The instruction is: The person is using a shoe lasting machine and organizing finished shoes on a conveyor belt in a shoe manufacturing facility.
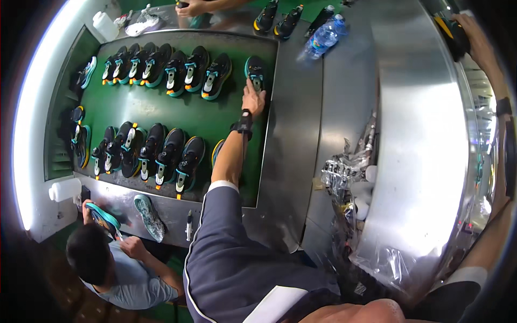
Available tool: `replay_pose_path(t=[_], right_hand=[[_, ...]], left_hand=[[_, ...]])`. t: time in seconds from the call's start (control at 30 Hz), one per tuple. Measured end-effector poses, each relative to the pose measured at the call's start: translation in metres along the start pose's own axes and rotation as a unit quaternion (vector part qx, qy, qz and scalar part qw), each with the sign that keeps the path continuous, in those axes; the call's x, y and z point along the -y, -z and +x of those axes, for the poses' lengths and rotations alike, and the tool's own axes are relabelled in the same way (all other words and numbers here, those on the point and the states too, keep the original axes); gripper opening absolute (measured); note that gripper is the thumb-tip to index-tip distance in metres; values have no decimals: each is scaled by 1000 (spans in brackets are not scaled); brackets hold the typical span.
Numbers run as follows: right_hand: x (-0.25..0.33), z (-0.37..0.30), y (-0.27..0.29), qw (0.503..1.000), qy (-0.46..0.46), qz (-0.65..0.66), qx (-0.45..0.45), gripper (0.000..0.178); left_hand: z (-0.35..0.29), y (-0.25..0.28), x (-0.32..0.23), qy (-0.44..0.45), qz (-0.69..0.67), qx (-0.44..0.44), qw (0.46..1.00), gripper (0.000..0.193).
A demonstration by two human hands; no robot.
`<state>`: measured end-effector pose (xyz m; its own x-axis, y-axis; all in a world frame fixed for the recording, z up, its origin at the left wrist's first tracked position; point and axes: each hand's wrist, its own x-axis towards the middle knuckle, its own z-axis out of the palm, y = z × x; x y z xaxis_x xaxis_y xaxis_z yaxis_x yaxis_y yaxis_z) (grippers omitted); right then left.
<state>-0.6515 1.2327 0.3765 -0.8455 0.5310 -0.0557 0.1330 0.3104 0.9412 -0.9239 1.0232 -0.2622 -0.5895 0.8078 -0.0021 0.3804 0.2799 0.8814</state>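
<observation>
At the right end of the green conveyor belt (145,107), left hand (253,99) rests fingers-down on the heel of a lone black-and-teal sneaker (254,71), touching, not closed round it. Judged light, soft upper, stiffer sole; best pinched at heel or midsole. Right hand (474,37), far right of the belt, grips a dark yellow-trimmed object (451,29). Sneaker rows (161,67) lie left.

Green conveyor belt (161,113) set into a brushed-steel worktop (301,107), framed by a dark rim. Bright white light strip (24,134) curving along the edge at nine o'clock, with a broad curved steel housing (420,134) running from twelve to four o'clock. Glimpses of green floor (167,309) at six o'clock, darkness beyond.
</observation>
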Motion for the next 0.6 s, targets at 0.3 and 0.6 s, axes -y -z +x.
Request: replay_pose_path(t=[0.3,0.6], right_hand=[[23,-151,59,934,-172,312,28,37],[54,-391,162,918,-322,230,13,33]], left_hand=[[-253,-2,15,185,-471,134,852,57],[-476,94,-187,165,-334,668,644,41]])
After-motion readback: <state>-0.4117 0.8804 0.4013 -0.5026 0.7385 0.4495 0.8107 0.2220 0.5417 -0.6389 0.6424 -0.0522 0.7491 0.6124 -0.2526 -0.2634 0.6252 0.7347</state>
